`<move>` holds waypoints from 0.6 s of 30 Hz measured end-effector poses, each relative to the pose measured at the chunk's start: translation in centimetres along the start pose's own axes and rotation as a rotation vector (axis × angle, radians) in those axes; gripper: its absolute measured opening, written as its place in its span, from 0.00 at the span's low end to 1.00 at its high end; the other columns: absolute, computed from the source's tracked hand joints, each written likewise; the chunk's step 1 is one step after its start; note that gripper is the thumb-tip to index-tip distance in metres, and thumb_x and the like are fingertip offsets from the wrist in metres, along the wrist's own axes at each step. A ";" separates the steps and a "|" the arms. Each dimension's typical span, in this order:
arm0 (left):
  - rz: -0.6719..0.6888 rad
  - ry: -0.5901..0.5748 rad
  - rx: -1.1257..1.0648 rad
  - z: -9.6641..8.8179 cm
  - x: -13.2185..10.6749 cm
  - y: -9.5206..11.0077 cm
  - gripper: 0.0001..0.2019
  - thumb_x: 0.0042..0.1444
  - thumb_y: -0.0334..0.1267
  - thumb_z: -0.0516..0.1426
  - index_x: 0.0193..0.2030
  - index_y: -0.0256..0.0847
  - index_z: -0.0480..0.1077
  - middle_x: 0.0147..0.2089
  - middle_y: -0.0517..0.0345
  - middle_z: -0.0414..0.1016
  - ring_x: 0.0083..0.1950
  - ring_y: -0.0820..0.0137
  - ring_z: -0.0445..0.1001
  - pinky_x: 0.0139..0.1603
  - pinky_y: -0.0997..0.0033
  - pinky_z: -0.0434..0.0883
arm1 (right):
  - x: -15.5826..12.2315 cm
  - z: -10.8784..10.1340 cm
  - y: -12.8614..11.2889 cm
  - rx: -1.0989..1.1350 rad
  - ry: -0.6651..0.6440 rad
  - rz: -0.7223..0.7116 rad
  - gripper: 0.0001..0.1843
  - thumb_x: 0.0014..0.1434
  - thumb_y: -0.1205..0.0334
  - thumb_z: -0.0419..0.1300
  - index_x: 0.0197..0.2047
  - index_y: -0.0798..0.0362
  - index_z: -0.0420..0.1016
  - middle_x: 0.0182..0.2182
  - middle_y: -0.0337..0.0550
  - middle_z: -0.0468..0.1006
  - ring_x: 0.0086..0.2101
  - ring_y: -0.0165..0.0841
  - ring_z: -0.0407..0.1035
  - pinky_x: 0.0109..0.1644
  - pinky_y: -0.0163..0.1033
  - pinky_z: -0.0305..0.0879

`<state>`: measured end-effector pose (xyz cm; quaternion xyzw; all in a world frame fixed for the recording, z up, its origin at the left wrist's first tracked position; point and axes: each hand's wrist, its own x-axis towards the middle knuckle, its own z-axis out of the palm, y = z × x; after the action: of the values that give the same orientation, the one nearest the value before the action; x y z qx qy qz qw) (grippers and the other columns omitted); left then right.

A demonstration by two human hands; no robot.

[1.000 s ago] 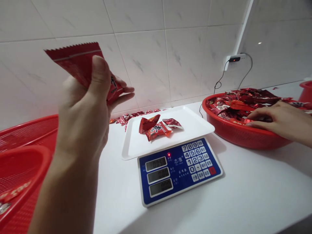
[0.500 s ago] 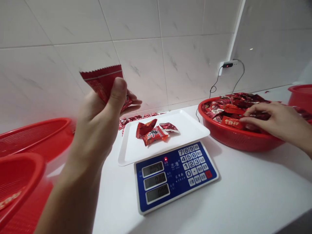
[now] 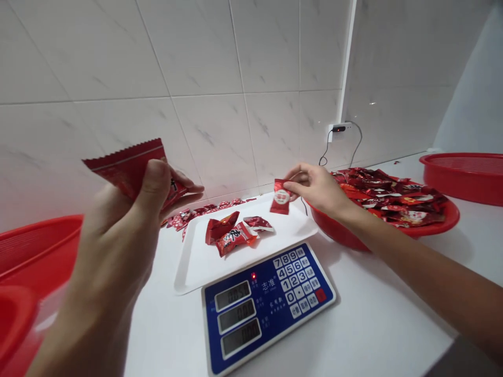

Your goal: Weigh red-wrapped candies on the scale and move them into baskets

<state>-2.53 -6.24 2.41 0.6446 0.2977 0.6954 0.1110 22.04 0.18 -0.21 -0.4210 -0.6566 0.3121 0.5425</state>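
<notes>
**White desk, tiled wall: a packet held over the scale tray**

White desk meets a tiled wall. The left hand [image 3: 118, 246] is raised, clamped on a large red pouch [image 3: 126, 166]. The right hand [image 3: 316, 188] pinches a small red packet [image 3: 280, 197] above the far edge of the scale [image 3: 267, 306] tray [image 3: 196, 267]. Three packets [image 3: 231, 234] lie between the hands, and a full red basket [image 3: 448, 219] sits behind the right one. Weighing seems in hand; setting this packet down would call for a short drop onto bare tray.

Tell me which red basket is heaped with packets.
The red basket right of the scale's white tray, beside the right hand; no heap shows in the far-right basket or the left basket.
</notes>
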 end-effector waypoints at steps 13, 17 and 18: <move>0.000 0.016 -0.036 -0.2 -0.4 0.8 0.15 0.62 0.49 0.62 0.32 0.39 0.75 0.30 0.60 0.75 0.34 0.71 0.79 0.37 0.70 0.83 | -1.1 0.4 2.8 -0.387 0.208 -0.277 0.21 0.59 0.63 0.61 0.56 0.48 0.68 0.60 0.53 0.67 0.59 0.47 0.67 0.60 0.58 0.67; -0.013 -0.008 -0.034 -0.2 -0.4 1.0 0.15 0.64 0.48 0.61 0.33 0.38 0.74 0.31 0.60 0.75 0.35 0.72 0.79 0.39 0.69 0.83 | -1.9 -1.0 2.7 -0.237 0.459 -0.352 0.16 0.61 0.63 0.58 0.53 0.47 0.68 0.58 0.51 0.70 0.57 0.42 0.68 0.59 0.55 0.68; -0.015 -0.009 -0.027 -0.2 -0.5 1.1 0.15 0.64 0.48 0.61 0.33 0.38 0.74 0.31 0.60 0.75 0.35 0.72 0.79 0.39 0.69 0.83 | -2.0 -1.0 2.3 -0.195 0.461 -0.351 0.15 0.61 0.63 0.58 0.51 0.47 0.68 0.57 0.49 0.72 0.57 0.41 0.69 0.60 0.55 0.67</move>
<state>-2.41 -7.40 2.64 0.6440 0.2925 0.6955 0.1263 23.64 -0.58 -2.86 -0.4110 -0.6058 0.0454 0.6797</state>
